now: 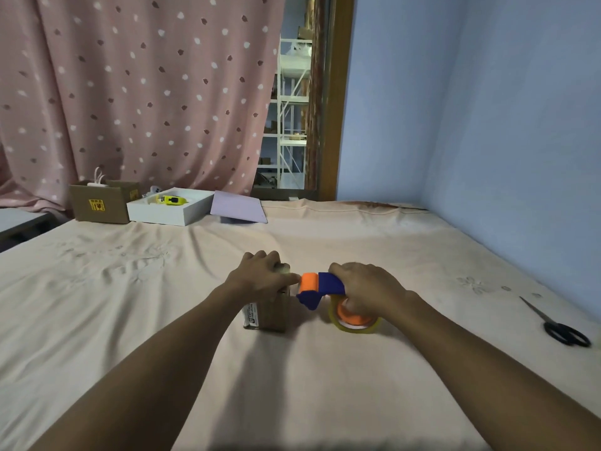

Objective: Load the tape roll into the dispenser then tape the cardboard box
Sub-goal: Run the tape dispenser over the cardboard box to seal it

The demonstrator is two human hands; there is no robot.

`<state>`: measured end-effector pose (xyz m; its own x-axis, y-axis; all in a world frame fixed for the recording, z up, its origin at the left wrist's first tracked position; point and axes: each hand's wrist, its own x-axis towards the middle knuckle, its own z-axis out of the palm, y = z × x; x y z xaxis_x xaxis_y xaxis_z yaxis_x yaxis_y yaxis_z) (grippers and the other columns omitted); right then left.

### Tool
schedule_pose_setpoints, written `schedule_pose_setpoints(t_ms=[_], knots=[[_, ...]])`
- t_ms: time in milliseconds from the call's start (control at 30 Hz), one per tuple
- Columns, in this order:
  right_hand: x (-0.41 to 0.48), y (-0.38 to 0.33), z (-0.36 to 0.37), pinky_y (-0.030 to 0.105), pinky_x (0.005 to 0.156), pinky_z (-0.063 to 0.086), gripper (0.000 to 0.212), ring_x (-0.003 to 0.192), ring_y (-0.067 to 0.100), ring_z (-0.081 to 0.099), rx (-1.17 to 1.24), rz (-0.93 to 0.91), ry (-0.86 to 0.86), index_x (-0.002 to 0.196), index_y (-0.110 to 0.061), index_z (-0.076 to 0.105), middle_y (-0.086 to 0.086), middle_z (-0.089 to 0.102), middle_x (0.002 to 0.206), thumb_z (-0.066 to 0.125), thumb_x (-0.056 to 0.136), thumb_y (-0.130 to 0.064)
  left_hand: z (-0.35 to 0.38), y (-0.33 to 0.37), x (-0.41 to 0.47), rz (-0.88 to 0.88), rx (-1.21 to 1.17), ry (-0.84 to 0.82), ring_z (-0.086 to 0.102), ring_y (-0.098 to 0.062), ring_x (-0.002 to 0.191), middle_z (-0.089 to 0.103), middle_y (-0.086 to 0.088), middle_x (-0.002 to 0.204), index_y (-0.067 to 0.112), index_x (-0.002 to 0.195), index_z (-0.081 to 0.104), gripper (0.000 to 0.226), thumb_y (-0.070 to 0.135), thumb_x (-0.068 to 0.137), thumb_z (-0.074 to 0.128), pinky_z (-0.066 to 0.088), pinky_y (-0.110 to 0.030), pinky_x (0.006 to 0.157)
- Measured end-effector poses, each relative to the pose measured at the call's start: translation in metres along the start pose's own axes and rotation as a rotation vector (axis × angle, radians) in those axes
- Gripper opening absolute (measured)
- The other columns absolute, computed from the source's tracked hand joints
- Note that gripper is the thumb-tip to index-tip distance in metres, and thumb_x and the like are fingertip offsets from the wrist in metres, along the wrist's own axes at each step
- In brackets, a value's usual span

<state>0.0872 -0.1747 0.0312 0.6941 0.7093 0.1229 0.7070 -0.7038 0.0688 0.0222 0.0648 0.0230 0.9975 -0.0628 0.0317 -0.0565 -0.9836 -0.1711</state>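
Note:
A small cardboard box [270,315] with a white label stands on the bed in the middle of the view. My left hand [263,271] rests on top of it, pressing down, and hides most of its top. Just to its right my right hand [364,284] grips the blue and orange tape dispenser [317,288]. The clear tape roll [356,322] sits on the dispenser's orange hub below my hand. The orange roller end of the dispenser touches my left fingertips at the box's top edge.
Black scissors [559,327] lie at the right on the peach bedsheet [162,304]. At the back left are an open brown box [100,205], a white tray [169,211] with a yellow object, and a lilac sheet [239,208]. A blue wall borders the right.

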Motion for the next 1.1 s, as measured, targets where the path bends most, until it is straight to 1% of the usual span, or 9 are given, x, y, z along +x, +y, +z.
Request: schedule_pose_setpoints(t_ms=[167, 300, 367, 500, 633, 733, 800, 967, 1100], knots=[[0.003, -0.003, 0.002, 0.032, 0.067, 0.04, 0.042, 0.088, 0.026, 0.059, -0.019, -0.028, 0.014, 0.12, -0.024, 0.05, 0.003, 0.064, 0.104, 0.065, 0.081, -0.02, 0.0, 0.007, 0.003, -0.15, -0.281, 0.008, 0.044, -0.035, 0.139, 0.053, -0.011, 0.128, 0.024, 0.121, 0.063, 0.019, 0.037, 0.108, 0.06, 0.037, -0.043, 0.118], [0.006, -0.007, 0.001, 0.033, 0.067, 0.038, 0.041, 0.088, 0.028, 0.058, -0.07, -0.053, 0.003, 0.12, -0.024, 0.048, 0.005, 0.063, 0.102, 0.064, 0.083, -0.019, 0.002, 0.004, 0.01, -0.316, -0.558, 0.045, 0.047, -0.036, 0.146, 0.058, -0.014, 0.151, 0.016, 0.139, 0.063, 0.061, 0.055, 0.092, 0.067, 0.041, -0.049, 0.115], [0.009, -0.008, 0.001, 0.034, 0.066, 0.04, 0.042, 0.088, 0.028, 0.059, -0.084, -0.065, -0.009, 0.121, -0.024, 0.047, 0.005, 0.063, 0.101, 0.065, 0.082, -0.019, 0.005, 0.003, 0.012, -0.337, -0.603, 0.053, 0.047, -0.037, 0.146, 0.057, -0.013, 0.151, 0.015, 0.143, 0.061, 0.06, 0.05, 0.096, 0.07, 0.039, -0.043, 0.102], [0.011, -0.006, 0.002, 0.035, 0.066, 0.041, 0.043, 0.089, 0.03, 0.06, -0.093, -0.077, -0.017, 0.12, -0.024, 0.046, 0.006, 0.062, 0.1, 0.064, 0.081, -0.019, 0.002, 0.005, 0.007, -0.199, -0.458, 0.039, 0.047, -0.027, 0.123, 0.052, 0.011, 0.104, 0.018, 0.137, 0.065, 0.041, 0.04, 0.102, 0.067, 0.035, -0.039, 0.101], [0.012, -0.005, 0.003, 0.035, 0.067, 0.042, 0.045, 0.089, 0.03, 0.06, -0.092, -0.089, -0.022, 0.121, -0.024, 0.046, 0.006, 0.061, 0.098, 0.065, 0.081, -0.02, -0.004, 0.005, -0.002, -0.139, -0.277, -0.025, 0.049, -0.036, 0.128, 0.055, -0.009, 0.131, 0.036, 0.129, 0.068, 0.026, 0.032, 0.106, 0.057, 0.037, -0.045, 0.113], [0.012, -0.005, 0.004, 0.035, 0.068, 0.041, 0.047, 0.087, 0.028, 0.056, -0.08, -0.091, -0.012, 0.122, -0.025, 0.046, 0.004, 0.059, 0.097, 0.068, 0.081, -0.021, -0.009, 0.01, -0.003, -0.182, -0.38, -0.024, 0.046, -0.035, 0.129, 0.054, -0.001, 0.11, 0.031, 0.102, 0.069, 0.012, 0.033, 0.106, 0.058, 0.04, -0.046, 0.112], [0.011, -0.005, 0.005, 0.035, 0.068, 0.038, 0.047, 0.085, 0.026, 0.052, -0.068, -0.079, -0.002, 0.122, -0.024, 0.046, 0.001, 0.053, 0.094, 0.069, 0.081, -0.021, -0.011, 0.016, -0.004, -0.204, -0.438, 0.007, 0.042, -0.031, 0.123, 0.044, 0.003, 0.094, 0.034, 0.081, 0.05, 0.026, 0.036, 0.104, 0.062, 0.045, -0.046, 0.109], [0.009, -0.005, 0.004, 0.032, 0.068, 0.038, 0.042, 0.086, 0.025, 0.055, -0.054, -0.065, 0.004, 0.113, -0.026, 0.044, 0.002, 0.06, 0.098, 0.069, 0.079, -0.023, -0.011, 0.016, -0.004, -0.316, -0.553, 0.016, 0.046, -0.033, 0.128, 0.055, -0.007, 0.122, 0.025, 0.109, 0.058, 0.023, 0.046, 0.099, 0.065, 0.048, -0.05, 0.112], [0.011, -0.006, -0.001, 0.035, 0.068, 0.05, 0.041, 0.084, 0.024, 0.059, 0.034, -0.04, -0.104, 0.101, -0.027, 0.041, -0.001, 0.058, 0.092, 0.07, 0.072, -0.028, -0.008, 0.012, 0.001, -0.336, -0.559, 0.033, 0.048, -0.038, 0.143, 0.058, -0.011, 0.143, 0.018, 0.137, 0.062, 0.05, 0.05, 0.098, 0.068, 0.045, -0.053, 0.12]])
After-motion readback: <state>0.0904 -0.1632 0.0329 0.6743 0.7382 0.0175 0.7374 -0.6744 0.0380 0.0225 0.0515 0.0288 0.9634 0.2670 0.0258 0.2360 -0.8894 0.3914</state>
